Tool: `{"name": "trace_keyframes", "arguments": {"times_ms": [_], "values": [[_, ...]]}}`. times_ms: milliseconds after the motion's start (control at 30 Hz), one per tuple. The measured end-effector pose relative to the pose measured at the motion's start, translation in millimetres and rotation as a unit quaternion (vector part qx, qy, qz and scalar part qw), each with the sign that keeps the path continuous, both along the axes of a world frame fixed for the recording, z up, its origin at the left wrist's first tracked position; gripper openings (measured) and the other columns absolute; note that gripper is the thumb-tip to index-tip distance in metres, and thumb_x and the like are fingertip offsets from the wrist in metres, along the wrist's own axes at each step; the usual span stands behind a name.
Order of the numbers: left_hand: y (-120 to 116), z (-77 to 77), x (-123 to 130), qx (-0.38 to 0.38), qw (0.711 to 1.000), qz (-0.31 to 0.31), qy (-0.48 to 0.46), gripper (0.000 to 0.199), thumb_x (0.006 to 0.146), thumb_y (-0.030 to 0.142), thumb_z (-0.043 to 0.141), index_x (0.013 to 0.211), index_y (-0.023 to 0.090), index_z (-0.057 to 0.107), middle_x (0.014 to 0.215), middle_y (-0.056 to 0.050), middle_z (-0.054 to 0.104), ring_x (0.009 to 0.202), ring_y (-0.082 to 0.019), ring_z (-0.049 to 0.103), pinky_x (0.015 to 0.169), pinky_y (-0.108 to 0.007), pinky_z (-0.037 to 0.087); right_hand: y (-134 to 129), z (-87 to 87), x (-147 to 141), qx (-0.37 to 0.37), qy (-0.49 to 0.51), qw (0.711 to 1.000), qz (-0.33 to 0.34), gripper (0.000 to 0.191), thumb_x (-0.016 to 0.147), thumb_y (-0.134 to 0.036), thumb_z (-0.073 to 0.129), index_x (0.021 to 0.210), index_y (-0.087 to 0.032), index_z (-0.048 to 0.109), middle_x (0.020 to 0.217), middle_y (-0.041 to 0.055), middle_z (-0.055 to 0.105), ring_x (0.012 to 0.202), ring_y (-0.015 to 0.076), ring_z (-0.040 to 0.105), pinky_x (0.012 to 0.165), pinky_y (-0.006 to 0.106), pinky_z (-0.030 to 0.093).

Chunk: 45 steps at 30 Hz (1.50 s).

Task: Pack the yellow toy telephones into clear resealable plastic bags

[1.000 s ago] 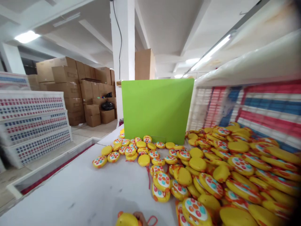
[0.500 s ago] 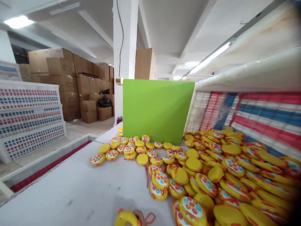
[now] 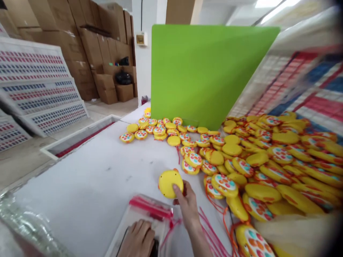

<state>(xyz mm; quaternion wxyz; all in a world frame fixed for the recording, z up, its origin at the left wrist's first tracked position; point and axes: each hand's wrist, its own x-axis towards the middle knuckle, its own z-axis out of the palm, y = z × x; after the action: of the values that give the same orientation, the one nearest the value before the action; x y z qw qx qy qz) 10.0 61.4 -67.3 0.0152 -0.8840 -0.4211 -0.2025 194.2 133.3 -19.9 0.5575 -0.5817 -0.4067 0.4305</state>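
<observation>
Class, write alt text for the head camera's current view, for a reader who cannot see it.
A right hand holds a round yellow plastic toy above a white tabletop, while the left hand rests on a clear plastic bag with a pink top strip. Many similar toys lie piled to the right, before an upright green panel.

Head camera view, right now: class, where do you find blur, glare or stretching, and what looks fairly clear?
In the head view: the striped crate wall at right is smeared; the ceiling light is washed out; the green board looks stretched towards its upper right corner; the yellow toy in the right hand is fairly clear.
</observation>
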Motion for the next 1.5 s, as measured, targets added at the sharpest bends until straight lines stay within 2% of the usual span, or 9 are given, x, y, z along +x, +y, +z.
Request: {"name": "trace_keyframes", "arguments": {"times_ms": [200, 367, 500, 700, 867, 1000, 1200, 1367, 1500], "values": [[1.4, 8.4, 8.6, 0.069, 0.997, 0.012, 0.008, 0.026, 0.087, 0.014, 0.035, 0.104, 0.017, 0.055, 0.106, -0.008, 0.061, 0.095, -0.023, 0.056, 0.077, -0.035, 0.048, -39.1, 3.7, -4.7, -0.062, 0.118, 0.989, 0.059, 0.047, 0.075, -0.047, 0.061, 0.109, -0.015, 0.052, 0.097, 0.0086, 0.061, 0.080, 0.0195, 0.060, 0.052, 0.022, 0.051], [2.2, -4.8, 7.9, 0.032, 0.999, 0.009, 0.016, 0.034, 0.086, 0.011, 0.034, 0.116, 0.016, 0.050, 0.110, -0.009, 0.059, 0.099, -0.023, 0.054, 0.083, -0.036, 0.044, -48.8, 2.1, -9.9, -0.077, 0.137, 0.986, 0.053, 0.043, 0.075, -0.045, 0.062, 0.106, -0.016, 0.054, 0.098, 0.0082, 0.061, 0.081, 0.0194, 0.060, 0.055, 0.023, 0.052], [8.3, 1.7, 10.5, -0.067, 0.998, 0.002, 0.006, 0.034, 0.081, 0.005, 0.038, 0.106, 0.020, 0.055, 0.102, -0.005, 0.059, 0.095, -0.022, 0.052, 0.086, -0.037, 0.042, -51.6, 0.0, -5.6, -0.089, 0.123, 0.987, 0.055, 0.042, 0.074, -0.046, 0.062, 0.103, -0.017, 0.054, 0.097, 0.0074, 0.060, 0.083, 0.0198, 0.059, 0.056, 0.024, 0.053], [8.6, 15.2, 9.4, -0.120, 0.992, -0.009, 0.024, 0.033, 0.078, 0.002, 0.037, 0.102, 0.017, 0.054, 0.103, -0.007, 0.055, 0.097, -0.024, 0.048, 0.092, -0.044, 0.037, -73.6, 2.6, 37.9, -0.135, -0.001, 0.990, -0.037, 0.048, 0.071, -0.046, 0.065, 0.106, -0.018, 0.050, 0.095, 0.0065, 0.057, 0.073, 0.0179, 0.058, 0.053, 0.028, 0.055], [12.8, 24.8, 12.0, -0.170, 0.985, -0.016, 0.024, 0.021, 0.083, 0.008, 0.040, 0.095, 0.019, 0.055, 0.089, -0.004, 0.057, 0.087, -0.024, 0.051, 0.085, -0.045, 0.040, -64.2, 38.4, 45.7, -0.073, 0.100, 0.986, -0.113, 0.045, 0.074, -0.042, 0.064, 0.110, -0.022, 0.048, 0.109, 0.0066, 0.053, 0.082, 0.0183, 0.057, 0.055, 0.027, 0.055], [15.2, 31.1, 5.4, -0.228, 0.972, -0.013, -0.057, 0.028, 0.081, 0.013, 0.047, 0.109, 0.020, 0.049, 0.104, -0.006, 0.056, 0.098, -0.024, 0.050, 0.087, -0.044, 0.043, -51.6, 53.4, 23.3, -0.069, 0.104, 0.992, -0.015, 0.039, 0.078, -0.041, 0.061, 0.108, -0.020, 0.048, 0.101, 0.0068, 0.056, 0.079, 0.0174, 0.058, 0.056, 0.026, 0.054], [14.8, 27.8, -13.4, -0.294, 0.937, 0.013, -0.189, 0.055, 0.079, 0.007, 0.045, 0.131, 0.020, 0.032, 0.115, -0.007, 0.055, 0.103, -0.022, 0.049, 0.090, -0.039, 0.043, -75.8, 41.8, 6.0, -0.177, 0.019, 0.969, 0.174, 0.039, 0.081, -0.042, 0.055, 0.112, -0.019, 0.049, 0.095, 0.0053, 0.056, 0.072, 0.0157, 0.056, 0.053, 0.027, 0.054], [23.4, 38.3, -12.4, -0.315, 0.931, -0.057, -0.173, 0.031, 0.079, 0.010, 0.050, 0.107, 0.021, 0.059, 0.091, -0.004, 0.062, 0.084, -0.022, 0.051, 0.077, -0.037, 0.042, -90.7, 49.0, 8.3, -0.196, 0.051, 0.927, 0.315, 0.040, 0.079, -0.035, 0.061, 0.115, -0.020, 0.053, 0.091, 0.0025, 0.058, 0.075, 0.0149, 0.055, 0.055, 0.022, 0.050], [24.5, 39.8, -12.2, -0.282, 0.943, -0.065, -0.164, 0.017, 0.084, 0.014, 0.045, 0.087, 0.017, 0.062, 0.081, -0.005, 0.059, 0.079, -0.021, 0.049, 0.073, -0.036, 0.042, -84.8, 56.0, 2.3, -0.200, 0.107, 0.941, 0.252, 0.040, 0.079, -0.038, 0.061, 0.115, -0.022, 0.053, 0.094, 0.0032, 0.057, 0.080, 0.0160, 0.055, 0.060, 0.024, 0.052]]}}
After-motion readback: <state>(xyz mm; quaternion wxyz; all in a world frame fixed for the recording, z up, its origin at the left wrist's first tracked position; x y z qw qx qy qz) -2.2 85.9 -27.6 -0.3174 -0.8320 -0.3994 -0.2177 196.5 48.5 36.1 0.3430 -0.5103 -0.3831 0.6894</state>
